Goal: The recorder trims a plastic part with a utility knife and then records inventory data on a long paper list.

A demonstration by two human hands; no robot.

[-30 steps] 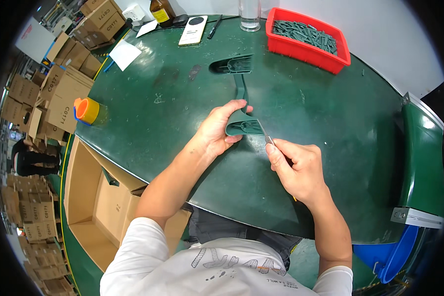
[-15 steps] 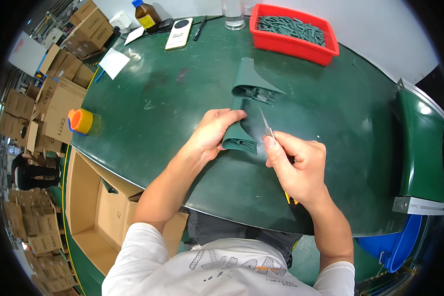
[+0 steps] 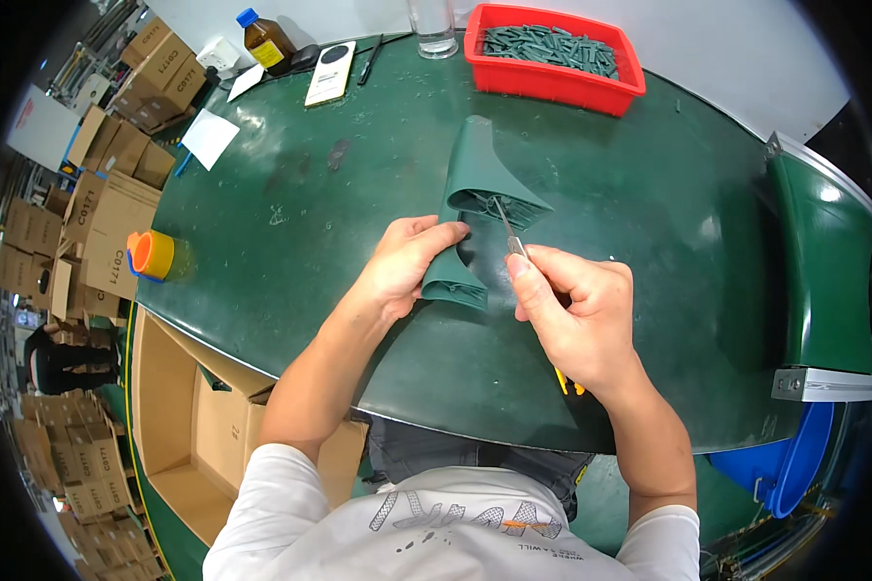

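My left hand (image 3: 397, 263) grips a dark green moulded part (image 3: 482, 163) by its narrow middle, thumb on top. Two flared, hollow ends face me, one beyond the hand and a smaller one nearer, both with thin ribs inside. Closed around a slim craft knife (image 3: 511, 230), my right hand (image 3: 579, 302) points the narrow metal blade away from me. The blade's tip is at the ribbed mouth of the far flare; whether it touches the ribs I cannot tell. Yellow prongs (image 3: 566, 381) of something mostly hidden show beneath the right hand.
A red bin (image 3: 556, 85) of small green pieces stands at the back, beside a clear glass (image 3: 434, 37). Back left are a phone (image 3: 330, 75), a pen, a brown bottle (image 3: 267, 44) and white paper (image 3: 209, 138). An orange-yellow ring (image 3: 153, 256) sits at the left edge, above an open cardboard box (image 3: 170, 392).
The knife has moved left and away from me, its tip now at the far flare's mouth. My left hand keeps its hold on the green part. The whole view has shifted slightly.
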